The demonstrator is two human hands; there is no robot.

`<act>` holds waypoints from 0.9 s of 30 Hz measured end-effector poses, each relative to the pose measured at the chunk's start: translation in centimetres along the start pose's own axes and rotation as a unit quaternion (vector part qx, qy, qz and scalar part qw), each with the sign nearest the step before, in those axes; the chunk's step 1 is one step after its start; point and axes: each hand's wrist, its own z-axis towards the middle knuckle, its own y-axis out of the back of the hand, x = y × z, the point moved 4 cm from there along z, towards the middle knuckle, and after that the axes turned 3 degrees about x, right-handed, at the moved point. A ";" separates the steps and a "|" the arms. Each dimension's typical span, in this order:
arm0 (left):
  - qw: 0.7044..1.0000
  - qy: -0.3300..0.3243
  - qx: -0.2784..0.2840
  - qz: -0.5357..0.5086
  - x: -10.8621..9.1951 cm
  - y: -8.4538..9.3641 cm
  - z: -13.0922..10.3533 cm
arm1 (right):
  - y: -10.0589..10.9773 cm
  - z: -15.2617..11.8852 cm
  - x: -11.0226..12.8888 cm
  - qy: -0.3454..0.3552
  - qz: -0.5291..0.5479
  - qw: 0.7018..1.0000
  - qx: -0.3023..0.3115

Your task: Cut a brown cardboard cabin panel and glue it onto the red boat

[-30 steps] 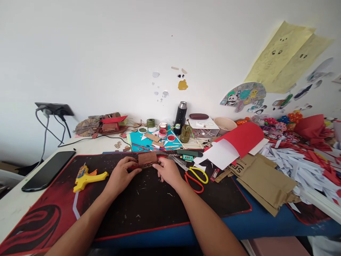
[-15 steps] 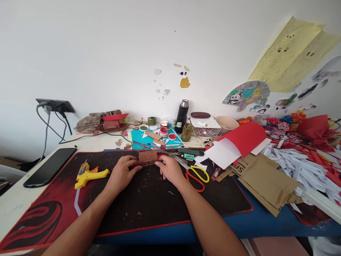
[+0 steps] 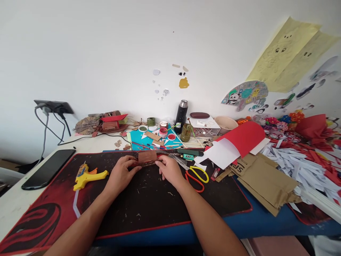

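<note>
A small boat-like craft model with a curved reddish-brown cover (image 3: 147,156) lies at the back of the dark desk mat, between my hands. My left hand (image 3: 123,174) grips its left end, fingers bent around it. The right end is pinched by my right hand (image 3: 168,170), thumb and fingers together. My fingers hide both ends of the model. Just right of my right hand are scissors (image 3: 197,177) with one yellow and one red handle. A yellow hot glue gun (image 3: 89,176) with a white glue stick lies left of my left hand.
Paint pots (image 3: 163,132) stand on blue paper behind the model, near a black flask (image 3: 182,115). A phone (image 3: 49,170) lies at the left. Cardboard (image 3: 266,181), a red paper sheet (image 3: 245,137) and white paper strips (image 3: 306,174) cover the right side.
The view has shifted very slightly. Both hands keep their grip on the model, which has barely moved.
</note>
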 end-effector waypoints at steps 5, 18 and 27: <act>0.999 -0.002 -0.032 0.022 -0.7 0.5 0.0 | 0.5 -0.3 0.2 0.019 0.024 0.999 -0.042; 0.981 -0.001 -0.093 0.173 -3.9 2.3 -1.0 | 0.5 0.2 -0.5 -0.016 0.108 0.994 -0.016; 0.980 -0.044 -0.043 0.187 -5.5 0.4 -2.9 | -0.1 0.2 -0.9 -0.006 0.115 0.993 0.017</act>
